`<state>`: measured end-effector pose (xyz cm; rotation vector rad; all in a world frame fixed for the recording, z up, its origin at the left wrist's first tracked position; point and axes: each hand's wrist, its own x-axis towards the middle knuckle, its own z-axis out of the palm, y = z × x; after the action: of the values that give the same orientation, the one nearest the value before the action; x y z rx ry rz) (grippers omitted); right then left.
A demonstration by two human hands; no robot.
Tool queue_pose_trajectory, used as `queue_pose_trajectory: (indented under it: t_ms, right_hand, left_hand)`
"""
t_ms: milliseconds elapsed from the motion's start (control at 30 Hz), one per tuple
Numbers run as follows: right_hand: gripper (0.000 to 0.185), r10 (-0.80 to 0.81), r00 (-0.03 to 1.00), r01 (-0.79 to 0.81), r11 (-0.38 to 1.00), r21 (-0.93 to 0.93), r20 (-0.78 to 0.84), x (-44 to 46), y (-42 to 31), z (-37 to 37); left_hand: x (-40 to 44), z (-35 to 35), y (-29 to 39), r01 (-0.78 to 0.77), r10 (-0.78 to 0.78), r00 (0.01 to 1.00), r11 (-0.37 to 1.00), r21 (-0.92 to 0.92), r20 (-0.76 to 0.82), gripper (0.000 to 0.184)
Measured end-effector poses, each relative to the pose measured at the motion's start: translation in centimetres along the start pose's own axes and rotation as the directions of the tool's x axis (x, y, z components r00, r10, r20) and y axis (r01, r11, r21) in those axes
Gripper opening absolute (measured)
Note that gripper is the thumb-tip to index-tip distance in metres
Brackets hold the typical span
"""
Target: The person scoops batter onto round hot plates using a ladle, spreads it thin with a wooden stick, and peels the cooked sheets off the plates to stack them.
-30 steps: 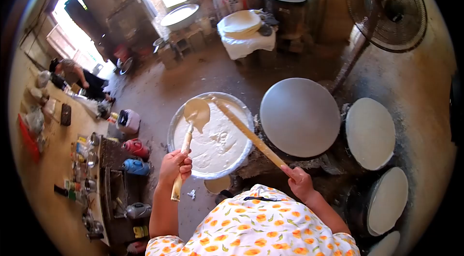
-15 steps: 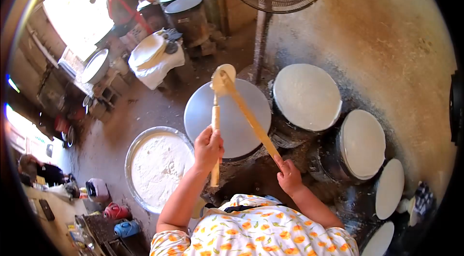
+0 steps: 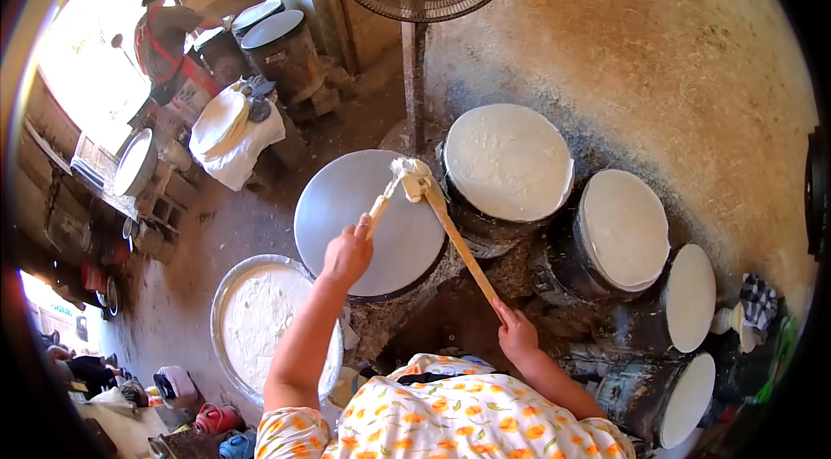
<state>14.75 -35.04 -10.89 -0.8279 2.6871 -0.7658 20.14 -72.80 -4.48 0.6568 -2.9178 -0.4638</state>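
My left hand [image 3: 348,251] is closed round the wooden handle [image 3: 377,212] of a slim tool, whose tip is covered in pale, wet-looking batter. In my right hand [image 3: 518,333] is a long flat wooden paddle [image 3: 467,258], slanting up and left. The two tips meet at a clump of batter [image 3: 416,179], above the upper right of a round grey griddle [image 3: 342,216]. The clump hides the exact shape of both ends. Left of my left forearm stands a wide metal basin [image 3: 218,320] of white batter or dough.
Round stoves carry pale flat sheets [image 3: 509,163], [image 3: 625,229] along my right, with several more lower down. A standing fan [image 3: 415,78] rises ahead by the wall. Back left, a person [image 3: 169,35] works beside drums and a cloth-covered stack of flat rounds [image 3: 219,123].
The view has turned, shifting the fan and the far person leftward. The left tool now leans rightward toward the paddle, and a lumpy batter clump shows where a smooth round head was.
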Motion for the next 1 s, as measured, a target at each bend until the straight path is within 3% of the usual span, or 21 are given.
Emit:
queue_pose_trajectory:
  t_ms: [133,267,400,500,567,700,733,767,833,867,933,1000]
  right_hand:
    - [0.064,-0.048,0.993,0.058,0.994,0.09,-0.108,-1.2,-0.2,0.8]
    - [0.064,-0.03,0.992,0.048,0.988,0.147,-0.122,-2.0,-0.6,1.4]
    - [0.064,-0.011,0.989,0.04,0.981,0.188,-0.149,-2.3,-1.3,1.9]
    - [0.064,-0.022,0.988,0.052,0.979,0.198,-0.151,-2.3,-1.7,2.0]
    - [0.064,-0.022,0.989,0.052,0.978,0.2,-0.145,-2.3,-1.9,2.3]
    - [0.064,-0.055,0.981,0.088,0.98,0.177,-0.184,-2.2,-2.2,3.2]
    - [0.065,-0.048,0.983,0.083,0.977,0.197,-0.177,-2.2,-2.5,3.3]
    - [0.065,-0.052,0.983,0.086,0.977,0.194,-0.175,-2.1,-2.7,3.4]
    - [0.065,-0.072,0.984,0.104,0.974,0.2,-0.161,-1.9,-3.3,3.5]
    - [0.065,-0.077,0.984,0.108,0.975,0.197,-0.159,-1.5,-3.6,3.6]
    - [0.063,-0.118,0.978,0.149,0.971,0.185,-0.17,-0.1,-4.5,3.6]
    - [0.062,-0.117,0.985,0.139,0.974,0.177,-0.13,2.5,-4.8,4.3]
  left_hand:
    - [0.3,-4.5,-0.3,-0.008,0.013,0.999,0.989,0.149,-0.035,0.047]
    - [-0.3,-6.1,-0.8,-0.027,0.043,0.987,0.994,0.104,-0.157,0.048]
    - [-1.5,-3.6,-2.0,-0.041,0.048,0.995,0.995,0.092,-0.083,0.047]
    - [-1.6,-4.5,-2.1,-0.039,0.056,0.989,0.992,0.124,-0.139,0.046]
    - [-1.3,-6.6,-1.7,-0.046,0.077,0.95,0.993,0.107,-0.302,0.048]
    - [0.1,-10.2,-1.9,-0.321,0.099,0.74,0.921,-0.22,-0.665,0.049]
    - [-0.2,-11.6,-0.9,-0.294,-0.092,0.837,0.756,-0.585,-0.539,0.046]
    - [-0.2,-12.7,-0.5,-0.257,-0.204,0.891,0.51,-0.821,-0.405,0.043]
    - [-0.2,-14.4,0.1,-0.2,-0.23,0.938,0.254,-0.946,-0.26,0.037]
    - [-0.4,-14.4,0.0,-0.202,-0.235,0.936,0.251,-0.947,-0.262,0.037]
    - [-0.7,-13.9,-0.6,-0.033,-0.252,0.964,0.202,-0.979,-0.085,0.023]
    - [-1.4,-12.2,-1.9,0.086,-0.245,0.969,0.258,-0.962,0.021,0.018]
